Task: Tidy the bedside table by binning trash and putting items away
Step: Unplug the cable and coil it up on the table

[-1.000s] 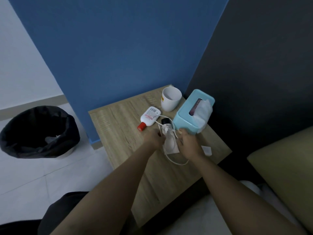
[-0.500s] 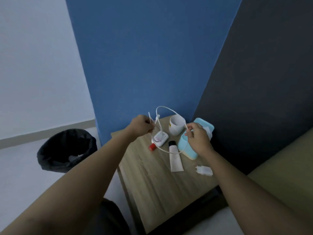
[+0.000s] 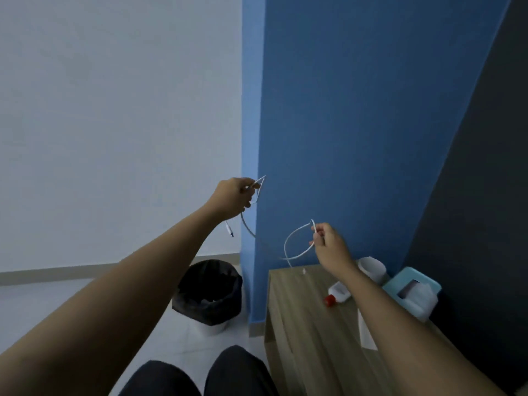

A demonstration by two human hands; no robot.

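Note:
A thin white charging cable [image 3: 288, 242] hangs in the air between both hands, well above the wooden bedside table [image 3: 300, 318]. My left hand [image 3: 232, 198] pinches one looped part up high, with a plug end dangling below it. Lower and to the right, my right hand [image 3: 328, 243] grips another loop of the same cable. On the table lie a white bottle with a red cap [image 3: 335, 293], a white mug [image 3: 371, 269], a light blue tissue box [image 3: 411, 292] and a white tube [image 3: 365, 331], partly hidden by my right forearm.
A bin with a black liner [image 3: 210, 294] stands on the pale floor left of the table, against the blue wall [image 3: 357, 124]. My dark-trousered knees [image 3: 200, 375] show at the bottom. A dark panel [image 3: 485, 195] rises behind the table on the right.
Both hands have lifted the cable off the table and drawn apart, the left rising up and left. The view has swung upward, so the table sits lower right.

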